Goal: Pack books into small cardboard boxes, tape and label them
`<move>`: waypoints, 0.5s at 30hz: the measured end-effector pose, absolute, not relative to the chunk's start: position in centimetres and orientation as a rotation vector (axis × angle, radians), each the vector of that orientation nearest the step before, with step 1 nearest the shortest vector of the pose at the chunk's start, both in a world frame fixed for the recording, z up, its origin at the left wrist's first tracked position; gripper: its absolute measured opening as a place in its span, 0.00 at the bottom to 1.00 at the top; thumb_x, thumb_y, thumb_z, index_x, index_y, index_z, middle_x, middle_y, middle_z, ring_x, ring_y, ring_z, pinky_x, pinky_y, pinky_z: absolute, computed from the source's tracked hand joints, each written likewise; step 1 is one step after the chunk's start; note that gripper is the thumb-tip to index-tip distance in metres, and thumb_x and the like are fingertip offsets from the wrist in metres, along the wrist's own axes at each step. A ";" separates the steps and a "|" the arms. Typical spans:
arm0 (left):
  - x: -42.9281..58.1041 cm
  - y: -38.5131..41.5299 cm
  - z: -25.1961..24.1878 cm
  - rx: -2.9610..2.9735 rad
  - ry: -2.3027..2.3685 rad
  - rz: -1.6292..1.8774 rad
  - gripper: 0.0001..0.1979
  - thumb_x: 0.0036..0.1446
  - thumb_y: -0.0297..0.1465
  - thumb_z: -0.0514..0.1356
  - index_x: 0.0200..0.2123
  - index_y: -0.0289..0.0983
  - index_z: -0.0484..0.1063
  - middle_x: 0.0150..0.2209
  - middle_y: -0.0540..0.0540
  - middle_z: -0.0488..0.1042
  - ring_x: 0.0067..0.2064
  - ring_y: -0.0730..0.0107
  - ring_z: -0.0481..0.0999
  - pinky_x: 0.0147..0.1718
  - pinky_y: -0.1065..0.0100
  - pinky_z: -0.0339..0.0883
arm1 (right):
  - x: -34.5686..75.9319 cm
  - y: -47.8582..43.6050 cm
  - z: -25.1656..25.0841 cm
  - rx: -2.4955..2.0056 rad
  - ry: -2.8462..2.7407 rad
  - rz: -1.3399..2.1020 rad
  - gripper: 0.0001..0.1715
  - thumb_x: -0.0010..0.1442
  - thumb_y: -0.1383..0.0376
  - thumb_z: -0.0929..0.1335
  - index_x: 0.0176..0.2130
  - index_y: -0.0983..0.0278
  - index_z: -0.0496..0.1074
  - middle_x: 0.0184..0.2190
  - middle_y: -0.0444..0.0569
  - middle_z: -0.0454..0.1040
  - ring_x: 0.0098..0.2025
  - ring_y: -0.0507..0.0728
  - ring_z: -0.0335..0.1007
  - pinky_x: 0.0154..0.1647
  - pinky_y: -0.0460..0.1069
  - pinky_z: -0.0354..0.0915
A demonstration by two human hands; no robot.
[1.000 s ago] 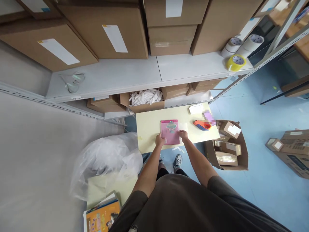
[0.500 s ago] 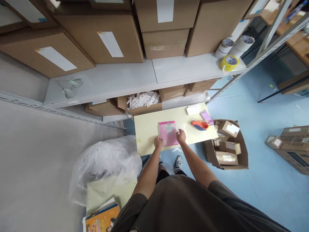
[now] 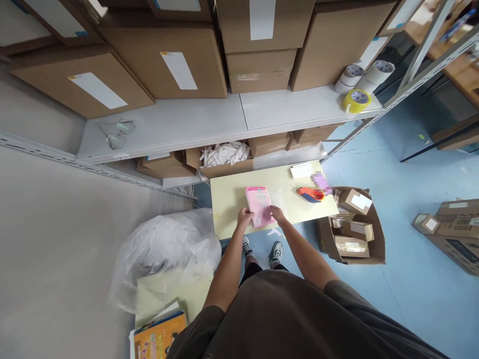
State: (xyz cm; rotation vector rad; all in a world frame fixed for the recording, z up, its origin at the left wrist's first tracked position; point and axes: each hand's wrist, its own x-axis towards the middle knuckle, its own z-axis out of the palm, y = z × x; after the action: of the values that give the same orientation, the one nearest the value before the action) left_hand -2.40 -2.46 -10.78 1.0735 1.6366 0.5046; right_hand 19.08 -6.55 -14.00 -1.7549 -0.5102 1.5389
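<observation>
Both hands are at the near part of a pink packet (image 3: 259, 200), which lies towards the front edge of a pale yellow table (image 3: 229, 199), about midway along its length. The left hand (image 3: 245, 218) pinches the packet's left edge near its lower corner, thumb and fingers drawn together there; the right hand (image 3: 277, 213) grips the opposite edge, a little higher up, in much the same way. The packet sits slightly askew — a brighter pink strip shows along its far end, and a pale, filmy layer covers most of the front (any print under it is too faint to read). Just right of the packet, a clear sheet (image 3: 278, 196) lies on the tabletop, hard to make out against the yellow. Further right are an orange-and-blue holder (image 3: 310, 194), a blurred purple item (image 3: 321, 183) and, behind them, a white stack (image 3: 301, 170). An open carton (image 3: 325, 238) stands on the floor beside the table's right end, with small taped parcels (image 3: 352, 246) inside. Behind the table, a grey shelf (image 3: 187, 119) bears large cardboard boxes, a pair of glasses (image 3: 120, 133) and a yellow tape roll (image 3: 357, 101); below it, an open box (image 3: 228, 168) is heaped with white pieces (image 3: 226, 153). A translucent plastic bag (image 3: 168, 239) bulges at the left — near an orange book (image 3: 160, 336).
</observation>
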 end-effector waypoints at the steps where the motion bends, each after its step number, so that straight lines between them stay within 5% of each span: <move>1: -1.8 -2.5 -10.1 1.103 1.616 0.551 0.10 0.47 0.29 0.67 0.34 0.40 0.72 0.32 0.50 0.79 0.35 0.66 0.79 0.36 0.70 0.70 | 19.0 -6.5 -13.8 -1.740 -0.473 1.567 0.22 0.53 0.53 0.75 0.45 0.60 0.83 0.47 0.53 0.85 0.55 0.67 0.79 0.59 0.58 0.72; 9: 7.6 -2.3 -5.5 1.410 1.585 0.533 0.13 0.54 0.29 0.69 0.42 0.42 0.72 0.38 0.49 0.81 0.38 0.64 0.80 0.41 0.67 0.70 | 23.4 -7.1 -10.6 -1.535 -0.266 1.525 0.29 0.64 0.42 0.68 0.53 0.56 0.80 0.65 0.55 0.77 0.69 0.65 0.69 0.69 0.61 0.64; 15: 14.2 -3.3 -7.6 1.308 1.338 0.427 0.14 0.65 0.38 0.68 0.50 0.38 0.77 0.54 0.37 0.83 0.54 0.54 0.82 0.55 0.60 0.72 | 28.6 -8.1 -8.7 -1.365 -0.398 1.605 0.47 0.66 0.30 0.56 0.57 0.58 0.79 0.58 0.55 0.82 0.63 0.68 0.75 0.63 0.60 0.70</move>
State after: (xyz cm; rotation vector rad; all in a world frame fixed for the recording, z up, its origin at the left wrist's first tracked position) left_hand 14.16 -3.27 -7.62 1.3085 1.3382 0.4268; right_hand 28.62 -8.07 -8.74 -1.3655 -0.3982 1.6046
